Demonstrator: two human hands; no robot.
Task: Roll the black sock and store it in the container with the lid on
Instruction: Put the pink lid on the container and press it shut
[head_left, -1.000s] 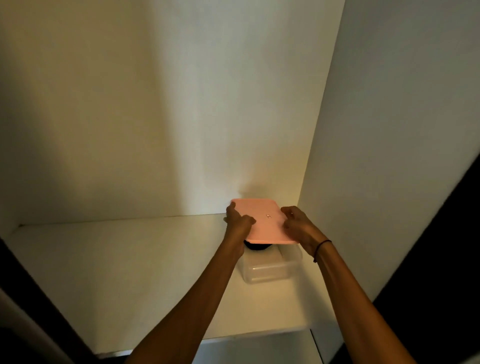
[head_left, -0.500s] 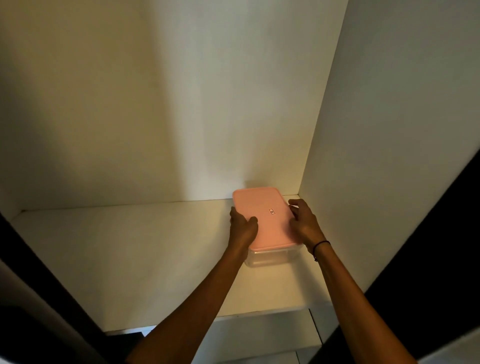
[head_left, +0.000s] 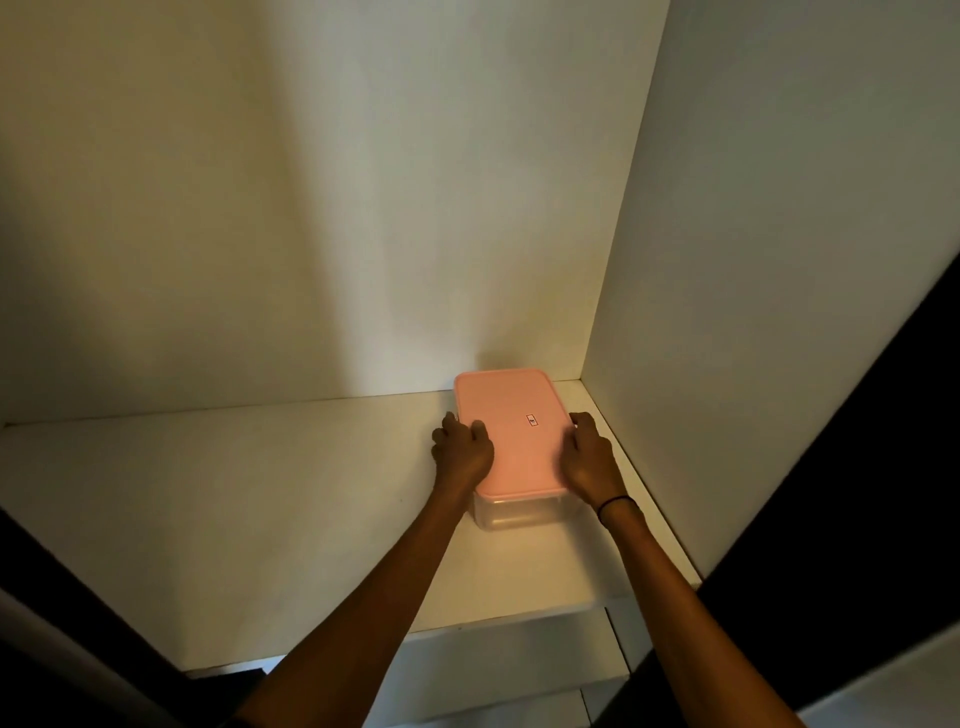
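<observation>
A clear plastic container (head_left: 519, 514) stands on the white shelf (head_left: 260, 509), near its back right corner. A pink lid (head_left: 511, 431) lies flat on top of it and covers it fully. My left hand (head_left: 464, 452) grips the lid's left edge, thumb on top. On the opposite edge my right hand (head_left: 589, 460) holds the lid, with a dark band on its wrist. The black sock is hidden; nothing dark shows through the container's front wall.
The shelf sits in a white cupboard with a back wall (head_left: 363, 208) and a right side wall (head_left: 753, 260) close to the container. A lower shelf edge (head_left: 519, 670) shows below. Dark door edges frame both lower corners.
The pink lid, held tilted over the open container with a dark sock showing a second ago, now lies flat on it. Both hands have slid to the lid's side edges.
</observation>
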